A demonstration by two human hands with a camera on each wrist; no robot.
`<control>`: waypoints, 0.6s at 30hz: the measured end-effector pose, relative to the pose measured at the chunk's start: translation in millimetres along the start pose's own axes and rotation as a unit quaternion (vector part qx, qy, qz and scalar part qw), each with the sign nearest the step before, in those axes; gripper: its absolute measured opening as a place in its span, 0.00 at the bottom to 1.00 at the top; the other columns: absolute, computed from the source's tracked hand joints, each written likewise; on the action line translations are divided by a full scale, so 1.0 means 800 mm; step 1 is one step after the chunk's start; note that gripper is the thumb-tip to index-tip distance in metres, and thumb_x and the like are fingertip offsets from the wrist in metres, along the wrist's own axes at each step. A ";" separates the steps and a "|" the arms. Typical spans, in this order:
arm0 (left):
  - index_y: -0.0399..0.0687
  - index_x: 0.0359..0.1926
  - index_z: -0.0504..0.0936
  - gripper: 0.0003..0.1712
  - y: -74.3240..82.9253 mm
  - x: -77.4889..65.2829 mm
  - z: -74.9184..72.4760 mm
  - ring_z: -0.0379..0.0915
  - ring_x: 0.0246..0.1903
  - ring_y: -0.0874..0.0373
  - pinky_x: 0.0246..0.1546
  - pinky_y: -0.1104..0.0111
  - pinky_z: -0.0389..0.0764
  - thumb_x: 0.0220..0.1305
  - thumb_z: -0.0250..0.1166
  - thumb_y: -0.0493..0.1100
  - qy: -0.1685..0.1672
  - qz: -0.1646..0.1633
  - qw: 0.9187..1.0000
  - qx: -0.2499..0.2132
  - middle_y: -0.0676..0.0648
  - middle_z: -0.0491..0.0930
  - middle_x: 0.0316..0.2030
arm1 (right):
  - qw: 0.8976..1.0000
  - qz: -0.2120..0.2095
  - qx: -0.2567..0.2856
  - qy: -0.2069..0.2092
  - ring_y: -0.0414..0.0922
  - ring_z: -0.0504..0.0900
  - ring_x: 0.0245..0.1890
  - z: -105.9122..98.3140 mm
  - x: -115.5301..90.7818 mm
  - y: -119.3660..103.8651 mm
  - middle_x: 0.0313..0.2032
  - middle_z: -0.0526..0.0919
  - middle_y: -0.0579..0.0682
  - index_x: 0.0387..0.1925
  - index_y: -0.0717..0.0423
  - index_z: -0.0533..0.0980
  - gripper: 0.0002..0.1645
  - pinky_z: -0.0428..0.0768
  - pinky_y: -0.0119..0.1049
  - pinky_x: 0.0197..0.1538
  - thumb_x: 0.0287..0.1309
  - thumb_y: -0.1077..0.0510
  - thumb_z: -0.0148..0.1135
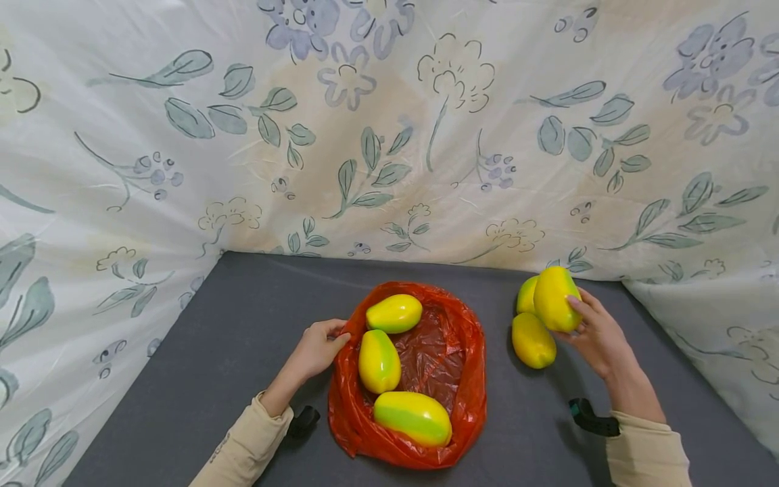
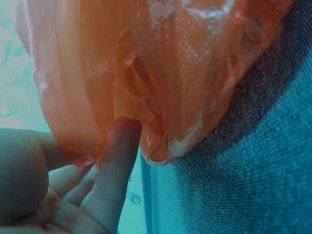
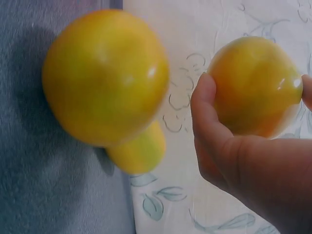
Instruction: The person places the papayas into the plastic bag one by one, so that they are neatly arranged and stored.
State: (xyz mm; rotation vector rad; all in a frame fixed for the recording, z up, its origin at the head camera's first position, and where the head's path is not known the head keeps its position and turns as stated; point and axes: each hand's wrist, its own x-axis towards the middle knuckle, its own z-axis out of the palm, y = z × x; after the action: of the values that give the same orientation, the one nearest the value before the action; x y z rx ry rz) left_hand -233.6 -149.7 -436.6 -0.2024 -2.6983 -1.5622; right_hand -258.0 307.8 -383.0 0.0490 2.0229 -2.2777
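A red plastic bag point(image 1: 473, 379) stands wide open on the dark table. Inside, along its left side, lie three yellow-green papayas, one at the back point(image 1: 394, 314), one in the middle point(image 1: 379, 362) and one in front point(image 1: 414, 418). My left hand point(image 1: 319, 348) pinches the bag's left rim; in the left wrist view the thin film point(image 2: 92, 87) passes between thumb and fingers. To the right, my right hand point(image 1: 599, 331) holds another papaya point(image 1: 556, 297) between thumb and fingers, raised off the table. Close beside it, two more papayas lie on the table, one nearer point(image 1: 533, 340) and one partly hidden behind point(image 1: 526, 295).
The dark grey tabletop point(image 1: 243, 325) runs back to a hanging floral cloth point(image 1: 389, 135), which also closes off the left and right sides. A black wrist-worn device point(image 1: 592, 418) is by the right sleeve, another point(image 1: 304, 421) by the left.
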 end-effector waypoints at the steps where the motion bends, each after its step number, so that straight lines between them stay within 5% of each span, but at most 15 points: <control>1: 0.35 0.49 0.81 0.13 0.000 0.000 0.000 0.80 0.31 0.55 0.32 0.63 0.81 0.64 0.62 0.33 0.000 0.001 1.000 0.000 0.47 0.82 0.34 | 1.000 0.002 -0.005 0.000 0.42 0.61 0.52 0.003 -0.001 -0.001 0.55 0.58 0.40 0.74 0.44 0.41 0.41 0.75 0.36 0.44 0.69 0.46 0.50; 18: 0.35 0.50 0.81 0.14 0.000 0.001 0.000 0.80 0.32 0.55 0.34 0.62 0.81 0.63 0.62 0.33 0.001 -0.002 1.000 0.002 0.46 0.82 0.35 | 0.997 0.044 -0.051 -0.025 0.47 0.63 0.54 0.051 -0.005 -0.008 0.58 0.56 0.47 0.75 0.50 0.33 0.49 0.74 0.40 0.47 0.68 0.42 0.50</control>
State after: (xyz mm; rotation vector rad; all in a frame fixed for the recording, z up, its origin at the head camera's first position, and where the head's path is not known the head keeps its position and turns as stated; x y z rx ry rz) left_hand -234.8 -150.0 -436.6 -0.1949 -2.7020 -1.5562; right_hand -252.9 268.2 -371.6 0.0707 2.0645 -2.1008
